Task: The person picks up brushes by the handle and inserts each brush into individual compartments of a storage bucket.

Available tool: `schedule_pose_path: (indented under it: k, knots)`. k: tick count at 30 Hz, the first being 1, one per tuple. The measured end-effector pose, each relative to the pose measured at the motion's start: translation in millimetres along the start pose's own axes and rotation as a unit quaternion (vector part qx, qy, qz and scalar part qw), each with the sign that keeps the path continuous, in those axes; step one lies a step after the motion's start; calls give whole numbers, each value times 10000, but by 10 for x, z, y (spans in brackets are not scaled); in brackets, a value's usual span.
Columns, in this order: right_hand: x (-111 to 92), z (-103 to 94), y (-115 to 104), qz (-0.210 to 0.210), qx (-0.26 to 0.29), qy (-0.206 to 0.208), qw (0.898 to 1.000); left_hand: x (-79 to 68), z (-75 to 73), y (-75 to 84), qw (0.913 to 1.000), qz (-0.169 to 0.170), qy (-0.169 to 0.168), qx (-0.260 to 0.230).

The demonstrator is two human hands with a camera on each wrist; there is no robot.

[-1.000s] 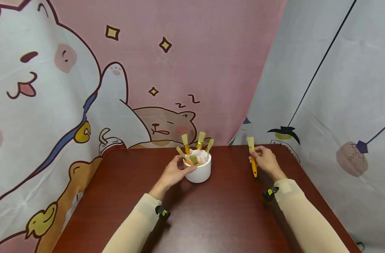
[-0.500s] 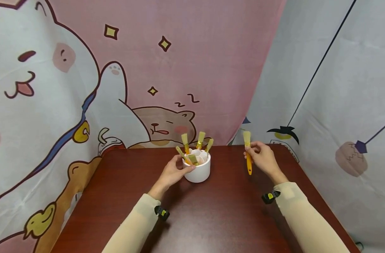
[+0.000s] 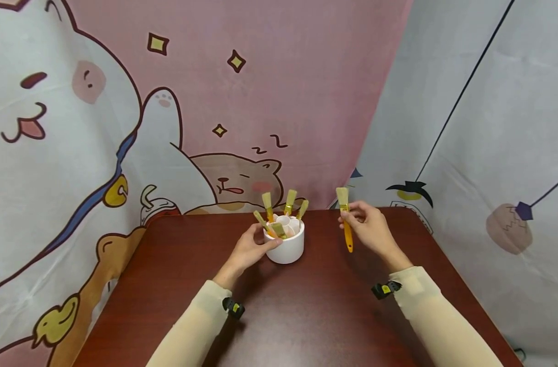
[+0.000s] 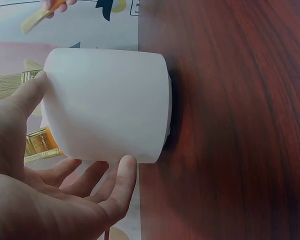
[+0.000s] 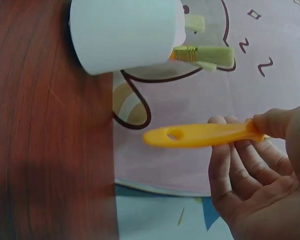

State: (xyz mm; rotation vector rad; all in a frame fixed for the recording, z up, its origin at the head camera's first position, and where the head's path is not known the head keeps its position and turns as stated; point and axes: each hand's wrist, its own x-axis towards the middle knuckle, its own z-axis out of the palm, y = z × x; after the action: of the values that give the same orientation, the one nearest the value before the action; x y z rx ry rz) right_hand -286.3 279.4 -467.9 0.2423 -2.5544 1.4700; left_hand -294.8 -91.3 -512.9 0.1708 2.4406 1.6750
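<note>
A white round holder [image 3: 285, 252] stands on the table, with several flat paintbrushes upright in its compartments, bristles up. My left hand [image 3: 246, 252] grips its left side, thumb at the front rim; in the left wrist view the fingers [image 4: 124, 175] curl along the wall of the holder [image 4: 107, 105]. To the right, my right hand [image 3: 371, 229] pinches a yellow-handled paintbrush [image 3: 348, 235] near its ferrule, bristles up and handle end down, apart from the holder. The right wrist view shows the handle of this paintbrush [image 5: 200, 135] between thumb and fingers.
The dark red-brown wooden table [image 3: 301, 316] lies under both hands. Cartoon-printed cloth [image 3: 306, 92] hangs behind its far edge, and a pale cloth [image 3: 489, 127] hangs along the right side. A strapped camera [image 3: 385, 289] sits on the right wrist.
My right hand has moved left with the paintbrush, closer to the holder. The left hand has stayed on the holder, and the head view has shifted slightly.
</note>
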Motion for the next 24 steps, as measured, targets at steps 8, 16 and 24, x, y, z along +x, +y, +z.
schedule_pose_path:
  k: [8, 16, 24]
  knots:
    - [-3, 137, -163, -327, 418, -172, 9984, -6, -7, -8, 10000, 27, -18, -39]
    - [-30, 282, -293, -403, 444, -383, 9975, -1, -7, -18, 10000, -6, -24, -79]
    - [-51, 342, -372, -558, 245, -360, 9975, 3, 0, -29, 10000, 5, 45, 6]
